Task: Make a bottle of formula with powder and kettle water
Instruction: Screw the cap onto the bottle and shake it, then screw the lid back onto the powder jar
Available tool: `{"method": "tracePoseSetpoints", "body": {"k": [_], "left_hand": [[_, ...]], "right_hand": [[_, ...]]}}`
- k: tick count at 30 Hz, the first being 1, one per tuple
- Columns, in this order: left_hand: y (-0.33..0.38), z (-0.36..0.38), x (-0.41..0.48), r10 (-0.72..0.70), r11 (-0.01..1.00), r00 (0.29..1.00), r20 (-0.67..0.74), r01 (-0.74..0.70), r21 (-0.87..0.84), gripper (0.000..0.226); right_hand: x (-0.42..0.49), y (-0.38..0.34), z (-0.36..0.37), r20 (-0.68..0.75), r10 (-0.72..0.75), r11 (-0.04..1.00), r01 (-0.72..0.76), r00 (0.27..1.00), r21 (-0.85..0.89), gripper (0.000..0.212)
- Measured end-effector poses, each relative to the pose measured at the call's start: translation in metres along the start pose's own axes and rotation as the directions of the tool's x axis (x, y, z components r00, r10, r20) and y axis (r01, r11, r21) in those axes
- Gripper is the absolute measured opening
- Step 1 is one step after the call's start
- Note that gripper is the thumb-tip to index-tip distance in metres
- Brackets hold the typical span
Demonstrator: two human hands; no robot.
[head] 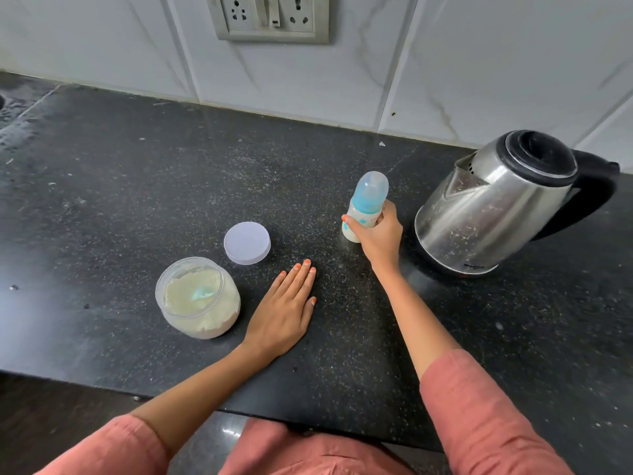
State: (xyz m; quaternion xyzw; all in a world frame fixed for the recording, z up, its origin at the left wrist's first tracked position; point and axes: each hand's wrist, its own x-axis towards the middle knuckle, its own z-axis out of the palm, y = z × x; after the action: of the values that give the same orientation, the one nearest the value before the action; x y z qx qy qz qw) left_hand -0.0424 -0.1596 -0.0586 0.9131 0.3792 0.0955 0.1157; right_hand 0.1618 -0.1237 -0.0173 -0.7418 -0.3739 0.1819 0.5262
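1. A black speckled counter (pixel 137 200) fills the middle of the view, its front edge running across the lower left.
2. White marble-veined wall tiles (pixel 479 63) rise behind it, with grey grout lines between them.
3. A grey socket panel (pixel 272 36) sits in the tiles at the top, with 2 sockets and a rocker switch (pixel 261 8) between them.
4. A wet, shiny patch (pixel 20 111) lies at the counter's far left.
5. A small white scrap (pixel 382 144) lies on the counter near the wall.
6. A dark spot (pixel 393 114) marks the tile just above it.

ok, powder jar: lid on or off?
Off. The lid lies on the counter beside the powder jar, apart from it; powder and a blue scoop show through its open mouth.
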Motion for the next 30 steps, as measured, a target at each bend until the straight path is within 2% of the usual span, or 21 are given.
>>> {"method": "tracePoseSetpoints", "body": {"k": [7, 14, 18, 21, 23, 26, 30], "left_hand": [[0.0, 0.001, 0.0, -0.006, 1.0, 1.0, -0.002, 0.006, 0.006, 0.052], [-0.002, 0.002, 0.0, 0.001, 1.0, 1.0, 0.016, -0.001, -0.006, 0.053], [-0.005, -0.006, 0.004, 0.011, 0.997, 0.994, 0.109, -0.003, -0.08, 0.054], [-0.005, -0.024, 0.006, 0.069, 0.988, 0.982, 0.175, -0.044, -0.146, 0.053], [-0.003, -0.041, 0.004, 0.125, 0.978, 0.985, 0.123, -0.101, -0.184, 0.052], [0.001, -0.072, -0.005, 0.194, 0.945, 0.981, -0.03, -0.195, -0.262, 0.047], [-0.008, -0.125, -0.023, 0.249, 0.889, 0.939, -0.238, -0.319, -0.33, 0.035]], "right_hand": [[-0.005, 0.004, -0.005, 0.034, -0.049, 0.998, 0.05, 0.998, -0.047, 0.055], [-0.034, 0.011, -0.021, -0.041, -0.078, 0.993, 0.074, 0.996, -0.097, 0.039], [-0.051, 0.002, -0.022, -0.057, 0.001, 0.996, -0.006, 0.998, -0.093, 0.031], [-0.065, -0.012, -0.015, -0.053, 0.004, 0.997, -0.008, 0.999, -0.076, 0.022], [-0.074, -0.025, -0.006, -0.036, -0.012, 0.998, 0.01, 0.999, -0.059, 0.017], [-0.087, -0.044, 0.009, -0.01, -0.027, 0.999, 0.027, 1.0, -0.025, 0.014], [-0.099, -0.065, 0.032, 0.099, 0.014, 0.995, -0.024, 0.995, 0.1, 0.013]]}}
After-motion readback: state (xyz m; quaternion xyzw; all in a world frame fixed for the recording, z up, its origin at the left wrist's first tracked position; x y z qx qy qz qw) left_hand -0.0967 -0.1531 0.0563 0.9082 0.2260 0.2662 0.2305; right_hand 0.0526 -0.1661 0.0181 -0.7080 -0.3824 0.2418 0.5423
